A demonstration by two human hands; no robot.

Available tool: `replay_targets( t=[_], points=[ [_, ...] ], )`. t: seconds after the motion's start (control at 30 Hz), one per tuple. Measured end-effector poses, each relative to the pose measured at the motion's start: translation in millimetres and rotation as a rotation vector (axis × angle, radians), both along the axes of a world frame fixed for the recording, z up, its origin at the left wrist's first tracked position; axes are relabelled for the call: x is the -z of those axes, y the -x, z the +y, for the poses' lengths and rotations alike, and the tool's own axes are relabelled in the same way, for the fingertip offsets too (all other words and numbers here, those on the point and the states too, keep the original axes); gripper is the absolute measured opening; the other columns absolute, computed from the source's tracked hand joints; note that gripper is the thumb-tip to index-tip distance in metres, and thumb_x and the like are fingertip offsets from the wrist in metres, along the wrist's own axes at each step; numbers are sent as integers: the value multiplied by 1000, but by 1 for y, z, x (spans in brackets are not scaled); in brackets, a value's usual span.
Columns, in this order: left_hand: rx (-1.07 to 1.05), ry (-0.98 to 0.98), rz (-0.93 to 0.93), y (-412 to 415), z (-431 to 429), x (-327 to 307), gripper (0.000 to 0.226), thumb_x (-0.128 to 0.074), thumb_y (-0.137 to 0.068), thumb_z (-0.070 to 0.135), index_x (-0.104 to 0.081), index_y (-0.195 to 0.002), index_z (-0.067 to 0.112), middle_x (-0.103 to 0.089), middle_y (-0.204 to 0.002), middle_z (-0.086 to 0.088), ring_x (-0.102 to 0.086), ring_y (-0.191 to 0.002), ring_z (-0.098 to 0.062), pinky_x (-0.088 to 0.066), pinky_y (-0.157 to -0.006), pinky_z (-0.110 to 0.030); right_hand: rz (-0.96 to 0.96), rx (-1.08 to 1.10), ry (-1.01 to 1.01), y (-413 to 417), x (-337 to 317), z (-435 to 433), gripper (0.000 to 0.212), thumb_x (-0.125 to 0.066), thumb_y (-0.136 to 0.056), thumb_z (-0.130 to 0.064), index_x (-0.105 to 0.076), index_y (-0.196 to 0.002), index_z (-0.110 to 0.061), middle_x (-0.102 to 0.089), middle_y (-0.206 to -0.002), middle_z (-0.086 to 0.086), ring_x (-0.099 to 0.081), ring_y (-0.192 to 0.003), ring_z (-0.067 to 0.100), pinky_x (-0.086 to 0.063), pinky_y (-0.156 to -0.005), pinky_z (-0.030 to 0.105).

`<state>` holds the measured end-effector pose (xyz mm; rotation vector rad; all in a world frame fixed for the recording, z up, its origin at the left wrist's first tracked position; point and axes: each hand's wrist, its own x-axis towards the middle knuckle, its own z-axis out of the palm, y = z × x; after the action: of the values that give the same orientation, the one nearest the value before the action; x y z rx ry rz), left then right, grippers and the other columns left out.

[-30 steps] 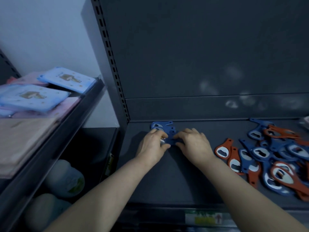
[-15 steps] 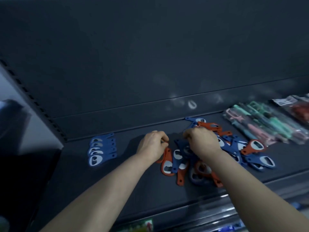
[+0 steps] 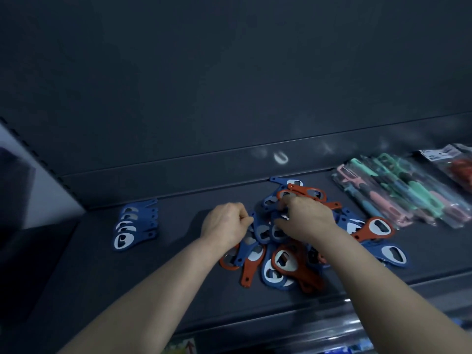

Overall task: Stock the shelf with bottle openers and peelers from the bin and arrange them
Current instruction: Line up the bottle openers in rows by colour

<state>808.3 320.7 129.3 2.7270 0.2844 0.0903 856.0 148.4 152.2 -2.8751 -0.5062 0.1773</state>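
Head view: a blue opener (image 3: 277, 232) atop the loose pile (image 3: 283, 261) is apparently pinched by the right hand (image 3: 304, 221). Just left of that grip the left hand (image 3: 224, 223) is curled; whether anything is held cannot be told. Tangled neighbours could be dragged off the shelf (image 3: 166, 290) edge when lifted.

A dark grey back panel (image 3: 229, 85) is seen behind the shelf (image 3: 102, 277), and pale smudges (image 3: 281, 157) are marked on its lower strip. A slotted upright (image 3: 38, 159) is fixed at the left edge, with a white wall (image 3: 33, 190) beyond it. A clear packet (image 3: 457, 164) with red contents is laid at the right back corner. A price label (image 3: 182, 347) is stuck below the front edge.
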Motion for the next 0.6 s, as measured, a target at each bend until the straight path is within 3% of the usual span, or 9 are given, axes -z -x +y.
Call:
replay_targets(
  t=[0.13, 0.3, 0.4, 0.5, 0.6],
  points=[
    [-16, 23, 10, 5, 1, -3, 11, -56, -94, 32, -66, -94, 27, -69, -89, 9, -63, -85, -14, -49, -66, -29, 142, -268, 82, -5, -3, -7, 41, -53, -94, -19, -52, -130, -37, -42, -141, 0, -33, -133, 23, -39, -102, 43],
    [-21, -11, 52, 9, -10, -4, 15, -53, -96, 33, -67, -99, 28, -70, -93, 8, -63, -88, -15, -51, -70, -31, 93, -438, 226, -6, -15, -12, 59, -45, -92, -4, -46, -134, -44, -34, -144, -4, -28, -131, 22, -29, -106, 40],
    [-6, -46, 85, 6, -16, -4, 22, -48, -97, 24, -67, -110, 27, -65, -107, 4, -60, -101, -18, -50, -80, -32, 81, -481, 218, -9, -10, -10, 50, -46, -96, -15, -45, -132, -50, -33, -141, -5, -28, -127, 21, -26, -106, 39],
    [17, -17, 115, 3, -21, -2, 35, -44, -97, 14, -60, -125, 29, -56, -124, 3, -50, -117, -19, -46, -94, -32, -4, -463, 220, -14, -9, -10, 31, -55, -93, -37, -52, -123, -44, -36, -130, -3, -31, -124, 20, -27, -101, 37],
    [-8, -44, 117, 3, -23, -1, 38, -43, -96, 13, -58, -127, 28, -55, -127, 2, -47, -120, -19, -45, -96, -32, -64, -440, 187, -19, -6, -13, 27, -55, -91, -45, -53, -118, -40, -39, -130, -6, -31, -125, 21, -28, -99, 39]
  ],
)
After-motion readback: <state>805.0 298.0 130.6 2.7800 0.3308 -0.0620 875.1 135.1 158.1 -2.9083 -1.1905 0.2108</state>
